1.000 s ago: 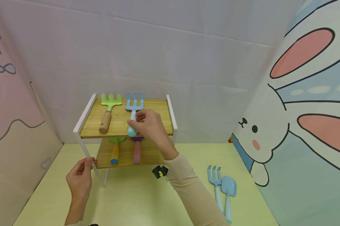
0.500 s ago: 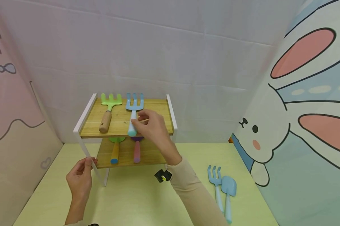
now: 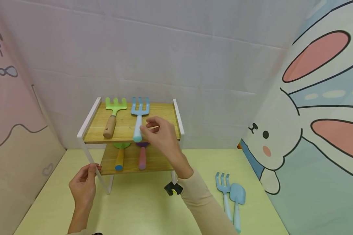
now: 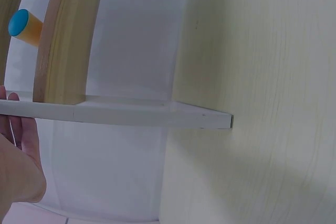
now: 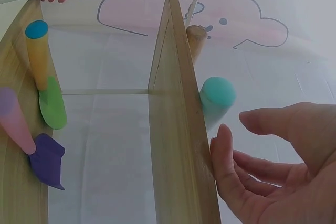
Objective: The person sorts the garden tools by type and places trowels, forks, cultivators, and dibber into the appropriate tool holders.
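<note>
A light-blue hand fork (image 3: 139, 118) lies on the upper board of a two-tier wooden rack (image 3: 124, 129), tines to the back. Just right of its handle is my right hand (image 3: 164, 138), thumb and fingers apart; the right wrist view shows a gap between them and the turquoise handle end (image 5: 218, 94). A green hand fork (image 3: 110, 124) with a wooden handle lies to its left. My left hand (image 3: 83, 186) grips the rack's white front left leg (image 4: 121, 114) at the lower board. On that board lie a yellow-handled green shovel (image 5: 53, 106) and a pink-handled purple shovel (image 5: 48, 161).
On the pale table (image 3: 141, 209), right of the rack, lie another light-blue hand fork (image 3: 223, 189) and a light-blue shovel (image 3: 238, 194) side by side. A white cloth (image 3: 217, 65) hangs behind the rack, with printed cloths at both sides.
My right hand has let go of the light-blue hand fork and moved slightly right and toward me. The fork stays on the upper board. My left hand keeps its place.
</note>
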`<action>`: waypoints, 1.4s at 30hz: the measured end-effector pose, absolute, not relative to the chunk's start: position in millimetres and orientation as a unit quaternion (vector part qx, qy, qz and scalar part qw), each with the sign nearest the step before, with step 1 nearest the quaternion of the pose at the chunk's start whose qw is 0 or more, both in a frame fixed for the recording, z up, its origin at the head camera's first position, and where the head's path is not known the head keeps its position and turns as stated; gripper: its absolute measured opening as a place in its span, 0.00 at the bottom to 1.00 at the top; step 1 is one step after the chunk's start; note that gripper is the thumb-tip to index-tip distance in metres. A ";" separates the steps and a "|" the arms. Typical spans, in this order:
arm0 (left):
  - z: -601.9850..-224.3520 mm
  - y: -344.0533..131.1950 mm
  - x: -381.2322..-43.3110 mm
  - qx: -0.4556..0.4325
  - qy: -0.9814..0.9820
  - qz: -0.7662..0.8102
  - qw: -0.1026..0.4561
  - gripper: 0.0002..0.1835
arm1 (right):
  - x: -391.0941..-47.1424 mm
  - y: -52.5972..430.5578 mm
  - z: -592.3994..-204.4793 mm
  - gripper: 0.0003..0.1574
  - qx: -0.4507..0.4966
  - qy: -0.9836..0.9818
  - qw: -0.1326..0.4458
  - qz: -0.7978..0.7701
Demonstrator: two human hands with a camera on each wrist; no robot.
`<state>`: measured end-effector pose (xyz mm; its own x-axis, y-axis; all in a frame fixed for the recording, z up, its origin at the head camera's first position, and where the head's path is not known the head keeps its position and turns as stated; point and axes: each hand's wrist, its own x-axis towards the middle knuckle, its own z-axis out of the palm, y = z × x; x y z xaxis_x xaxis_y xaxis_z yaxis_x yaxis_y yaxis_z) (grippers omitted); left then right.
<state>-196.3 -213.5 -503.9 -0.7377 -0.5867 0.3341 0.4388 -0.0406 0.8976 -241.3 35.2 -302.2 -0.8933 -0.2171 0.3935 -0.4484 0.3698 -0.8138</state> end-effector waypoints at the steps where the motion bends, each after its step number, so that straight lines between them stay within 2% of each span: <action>1: -503.6 -213.3 -196.1 0.064 -0.594 -0.718 0.357 0.12 | -240.5 36.2 -303.0 0.20 0.203 -0.820 0.113 0.523; 28: -493.3 -210.3 -192.3 0.069 -0.595 -0.715 0.360 0.12 | -214.4 62.2 -329.2 0.19 0.267 -0.762 0.142 0.574; 42: -489.0 -208.8 -191.2 0.060 -0.598 -0.712 0.363 0.12 | -202.8 89.6 -360.1 0.18 0.325 -0.729 0.192 0.571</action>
<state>-191.2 -208.8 -489.0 -0.7289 -0.5892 0.3487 0.4449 -0.0204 0.8954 -202.8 89.6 -360.1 -0.7154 -0.2552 0.6504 -0.6927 0.1367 -0.7082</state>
